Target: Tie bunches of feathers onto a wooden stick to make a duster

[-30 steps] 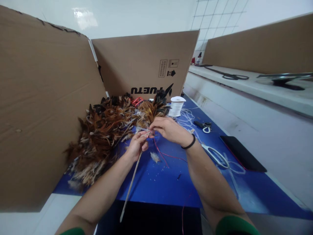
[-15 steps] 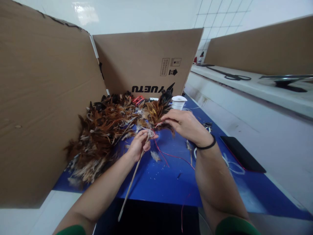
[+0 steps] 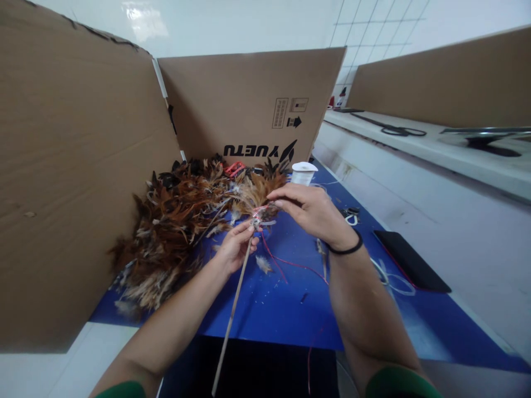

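My left hand [image 3: 238, 246] pinches a thin wooden stick [image 3: 233, 312] close to its top end, where brown feathers [image 3: 260, 190] fan out away from me. Red string [image 3: 276, 260] is at the feather bases and trails over the blue table [image 3: 286, 315]. My right hand [image 3: 309, 213] is at the right side of the feathers, thumb and fingers close together; what lies between the fingertips is too small to make out. A large heap of brown feathers [image 3: 170, 221] lies left of my hands.
Cardboard panels [image 3: 232, 99] stand behind and at the left. A white spool [image 3: 302, 173] is behind my right hand. On the right lie a black phone-like object [image 3: 410, 260] and clear looped ties [image 3: 400, 283]. Scissors [image 3: 398, 131] rest on the ledge.
The stick has turned, its lower end shifting right, and the feathers at its top now show a paler side. My right hand has moved slightly left.
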A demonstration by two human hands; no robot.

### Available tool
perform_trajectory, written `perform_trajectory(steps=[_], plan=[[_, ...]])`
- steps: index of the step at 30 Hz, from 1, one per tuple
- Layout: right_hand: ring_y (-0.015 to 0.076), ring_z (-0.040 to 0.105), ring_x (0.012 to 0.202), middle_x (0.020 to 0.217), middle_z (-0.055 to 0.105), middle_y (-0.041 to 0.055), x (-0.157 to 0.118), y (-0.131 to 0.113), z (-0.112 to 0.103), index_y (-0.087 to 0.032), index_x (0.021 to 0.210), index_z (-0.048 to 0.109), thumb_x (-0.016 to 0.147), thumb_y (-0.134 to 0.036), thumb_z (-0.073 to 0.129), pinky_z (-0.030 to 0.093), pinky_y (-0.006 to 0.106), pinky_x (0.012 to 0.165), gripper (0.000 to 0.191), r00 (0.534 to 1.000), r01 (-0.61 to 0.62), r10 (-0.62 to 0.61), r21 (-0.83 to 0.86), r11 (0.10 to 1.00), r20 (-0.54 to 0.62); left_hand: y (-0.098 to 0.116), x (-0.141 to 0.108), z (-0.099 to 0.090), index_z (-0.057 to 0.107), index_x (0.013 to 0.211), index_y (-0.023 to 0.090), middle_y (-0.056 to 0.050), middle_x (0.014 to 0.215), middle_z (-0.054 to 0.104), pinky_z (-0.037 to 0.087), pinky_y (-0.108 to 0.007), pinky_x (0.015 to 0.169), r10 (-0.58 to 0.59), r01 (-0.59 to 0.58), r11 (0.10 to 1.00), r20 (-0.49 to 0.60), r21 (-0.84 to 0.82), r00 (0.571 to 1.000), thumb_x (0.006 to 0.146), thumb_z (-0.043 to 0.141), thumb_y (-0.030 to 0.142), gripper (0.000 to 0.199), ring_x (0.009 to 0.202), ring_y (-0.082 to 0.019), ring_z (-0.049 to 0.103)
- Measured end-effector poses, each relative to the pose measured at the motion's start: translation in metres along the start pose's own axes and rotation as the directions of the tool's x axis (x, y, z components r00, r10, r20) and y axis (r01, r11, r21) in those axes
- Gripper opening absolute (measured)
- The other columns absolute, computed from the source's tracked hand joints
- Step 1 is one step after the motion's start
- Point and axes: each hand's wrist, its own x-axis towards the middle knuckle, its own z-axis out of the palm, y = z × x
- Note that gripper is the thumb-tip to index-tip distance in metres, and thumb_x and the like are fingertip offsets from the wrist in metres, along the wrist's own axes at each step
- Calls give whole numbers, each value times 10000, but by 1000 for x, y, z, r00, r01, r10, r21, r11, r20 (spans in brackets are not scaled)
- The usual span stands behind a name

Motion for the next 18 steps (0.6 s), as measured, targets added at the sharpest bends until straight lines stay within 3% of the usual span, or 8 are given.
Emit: perform_trajectory(steps=[6, 10, 18], plan=[[136, 614, 816, 877, 680, 31, 3, 3, 11, -195, 901, 672, 844, -121, 491, 451, 271, 759, 204, 983, -24, 21, 15, 1000, 184, 1, 0, 0, 628, 964, 134, 13, 697, 559, 439, -145, 464, -8, 11, 998, 45, -58, 999, 633, 753, 117, 354, 522, -43, 516], [120, 608, 782, 851, 684, 20, 4, 3, 13, -189, 878, 681, 846, -124, 496, 437, 251, 735, 199, 951, -30, 15, 45, 999, 310, 2, -1, 1, 611, 980, 137, -3, 738, 572, 334, -116, 383, 20, -16, 998, 59, -67, 998, 600, 763, 84, 413, 524, -42, 499], [122, 599, 811, 874, 670, 42, 3, 5, 19, -166, 890, 679, 852, -104, 489, 419, 249, 760, 204, 937, -44, 57, -45, 998, 344, 0, -2, 1, 592, 1010, 138, -13, 729, 583, 296, -142, 372, 93, -93, 995, 27, 18, 995, 652, 765, 281, 423, 515, -71, 523]])
